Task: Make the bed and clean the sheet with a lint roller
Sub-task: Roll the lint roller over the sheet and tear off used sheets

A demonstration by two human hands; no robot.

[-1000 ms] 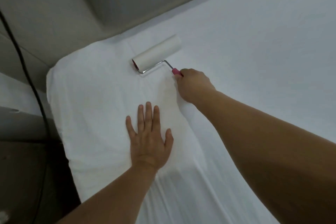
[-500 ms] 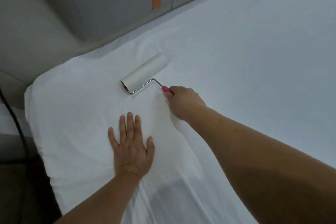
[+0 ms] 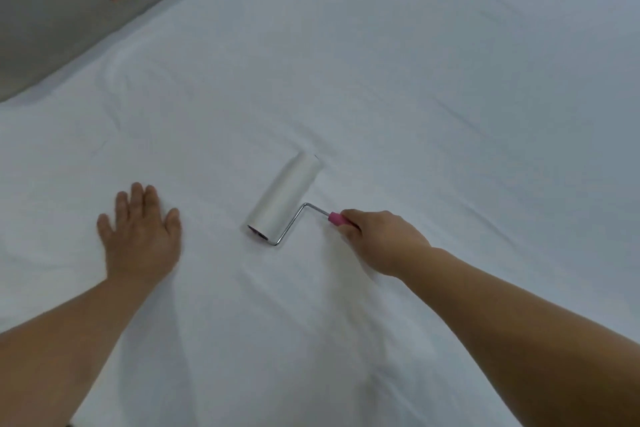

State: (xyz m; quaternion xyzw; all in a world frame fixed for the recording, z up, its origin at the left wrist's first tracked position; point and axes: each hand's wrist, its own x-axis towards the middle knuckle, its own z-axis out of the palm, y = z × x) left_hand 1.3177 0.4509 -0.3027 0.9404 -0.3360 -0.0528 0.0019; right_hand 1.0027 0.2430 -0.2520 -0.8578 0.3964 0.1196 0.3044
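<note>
From the head view, your right hand (image 3: 379, 241) curls round the pink handle of the lint roller (image 3: 285, 198), its smooth white drum lying on the softly creased white sheet (image 3: 415, 80). Your left hand (image 3: 140, 236) presses flat, fingers straight, well apart from the drum. Wide sheet stretches beyond, edged top-left by a grey headboard (image 3: 52, 10).

Soft, even light on the white sheet (image 3: 415, 62), kinda cool-toned, no glare. Faint shadows sit under both forearms near the sheet's lower edge. The left hand (image 3: 140, 236) is motion-blurred, and wide-angle bending shows toward the sheet's corners.
</note>
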